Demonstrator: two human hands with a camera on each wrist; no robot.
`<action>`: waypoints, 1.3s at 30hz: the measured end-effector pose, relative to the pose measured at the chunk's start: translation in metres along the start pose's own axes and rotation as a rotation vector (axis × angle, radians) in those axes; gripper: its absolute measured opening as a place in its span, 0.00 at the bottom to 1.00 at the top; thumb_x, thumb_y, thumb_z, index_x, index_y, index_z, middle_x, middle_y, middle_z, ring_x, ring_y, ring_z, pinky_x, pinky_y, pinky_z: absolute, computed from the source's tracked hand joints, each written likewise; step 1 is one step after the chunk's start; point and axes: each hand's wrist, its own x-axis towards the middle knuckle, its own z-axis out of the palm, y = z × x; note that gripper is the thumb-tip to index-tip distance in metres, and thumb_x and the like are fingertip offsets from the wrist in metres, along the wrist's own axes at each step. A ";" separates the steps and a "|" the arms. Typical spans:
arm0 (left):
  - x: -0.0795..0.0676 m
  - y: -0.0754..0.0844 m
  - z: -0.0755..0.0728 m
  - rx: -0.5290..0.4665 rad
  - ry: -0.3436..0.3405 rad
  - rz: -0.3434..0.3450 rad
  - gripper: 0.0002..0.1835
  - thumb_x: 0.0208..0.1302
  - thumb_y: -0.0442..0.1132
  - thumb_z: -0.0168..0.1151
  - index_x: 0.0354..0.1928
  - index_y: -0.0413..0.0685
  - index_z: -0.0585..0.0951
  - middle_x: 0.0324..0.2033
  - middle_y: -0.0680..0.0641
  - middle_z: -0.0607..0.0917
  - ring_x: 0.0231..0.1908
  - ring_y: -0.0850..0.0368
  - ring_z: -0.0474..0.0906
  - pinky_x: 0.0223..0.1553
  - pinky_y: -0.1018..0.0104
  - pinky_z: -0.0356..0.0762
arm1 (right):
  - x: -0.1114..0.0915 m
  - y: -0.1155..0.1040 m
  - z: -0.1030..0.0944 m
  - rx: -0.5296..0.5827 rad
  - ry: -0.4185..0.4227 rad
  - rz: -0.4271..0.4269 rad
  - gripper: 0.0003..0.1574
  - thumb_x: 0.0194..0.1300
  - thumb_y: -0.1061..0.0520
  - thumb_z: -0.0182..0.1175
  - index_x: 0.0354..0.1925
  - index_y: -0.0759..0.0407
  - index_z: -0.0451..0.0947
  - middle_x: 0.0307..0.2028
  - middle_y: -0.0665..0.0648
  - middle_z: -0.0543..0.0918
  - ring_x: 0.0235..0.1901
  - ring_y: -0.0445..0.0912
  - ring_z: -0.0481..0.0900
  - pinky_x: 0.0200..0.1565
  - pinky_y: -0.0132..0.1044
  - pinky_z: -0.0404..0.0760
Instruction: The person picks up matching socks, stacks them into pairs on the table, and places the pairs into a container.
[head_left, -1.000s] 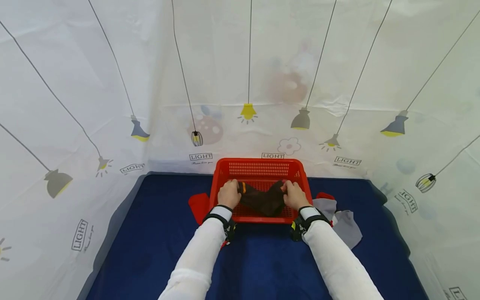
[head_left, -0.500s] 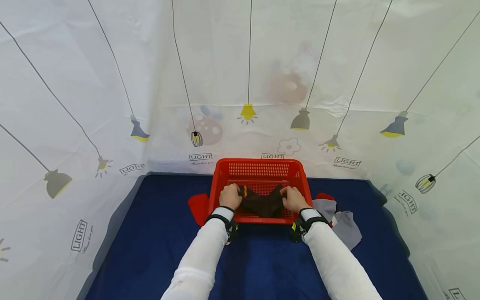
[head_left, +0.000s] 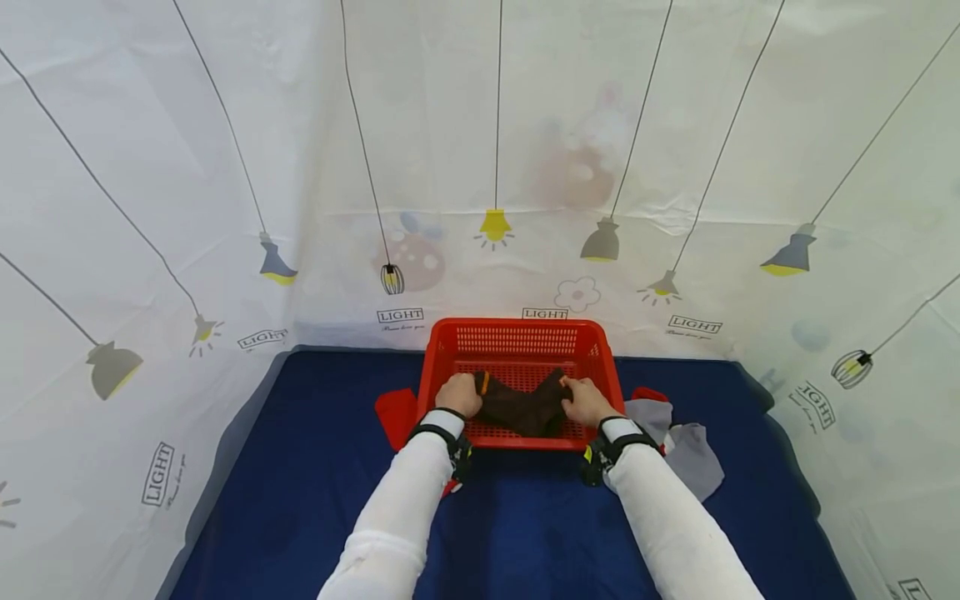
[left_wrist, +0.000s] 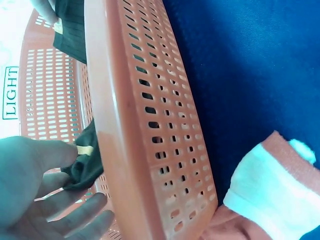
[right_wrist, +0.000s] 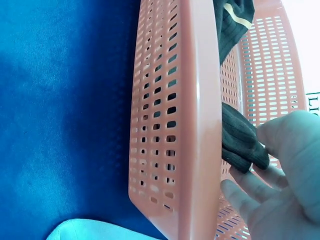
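Note:
A dark brown ribbed sock (head_left: 525, 408) with an orange band near one end sags between the two hands, inside a red plastic basket (head_left: 517, 332). My left hand (head_left: 460, 395) pinches the banded end between thumb and fingers; the left wrist view shows that thumb against the sock (left_wrist: 87, 162), the other fingers spread loosely. At the opposite end my right hand (head_left: 588, 402) pinches the sock between thumb and index finger. The right wrist view shows two dark layers of the sock (right_wrist: 242, 137) at this end, with my right hand (right_wrist: 285, 185) below them.
A red cloth piece (head_left: 396, 417) lies left of the basket. To its right lie grey fabric pieces (head_left: 693, 457) with some red. A white-and-red sock (left_wrist: 270, 185) shows beside the basket in the left wrist view. A printed white curtain (head_left: 525, 167) stands behind.
Both hands have come slightly lower and nearer with the sock, still pinching its two ends. The basket and the surrounding pieces have stayed in place.

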 end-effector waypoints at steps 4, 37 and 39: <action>0.001 -0.001 -0.002 -0.001 -0.087 -0.012 0.13 0.64 0.37 0.65 0.47 0.38 0.83 0.44 0.39 0.87 0.40 0.46 0.84 0.41 0.53 0.81 | 0.001 0.004 -0.003 -0.008 -0.034 0.006 0.34 0.71 0.62 0.52 0.69 0.79 0.61 0.63 0.80 0.70 0.64 0.69 0.69 0.60 0.56 0.74; -0.036 -0.009 -0.015 0.072 -0.132 0.151 0.22 0.67 0.41 0.62 0.61 0.39 0.79 0.54 0.39 0.84 0.49 0.44 0.83 0.46 0.50 0.82 | -0.024 -0.009 -0.019 -0.093 -0.100 -0.105 0.29 0.75 0.56 0.53 0.67 0.71 0.69 0.63 0.75 0.74 0.48 0.59 0.82 0.57 0.55 0.78; -0.042 -0.011 -0.012 0.092 -0.088 0.169 0.24 0.68 0.41 0.62 0.63 0.40 0.78 0.57 0.39 0.83 0.52 0.42 0.83 0.48 0.48 0.83 | -0.031 -0.012 -0.017 -0.100 -0.072 -0.116 0.28 0.75 0.56 0.53 0.67 0.69 0.70 0.64 0.74 0.72 0.56 0.64 0.79 0.60 0.58 0.77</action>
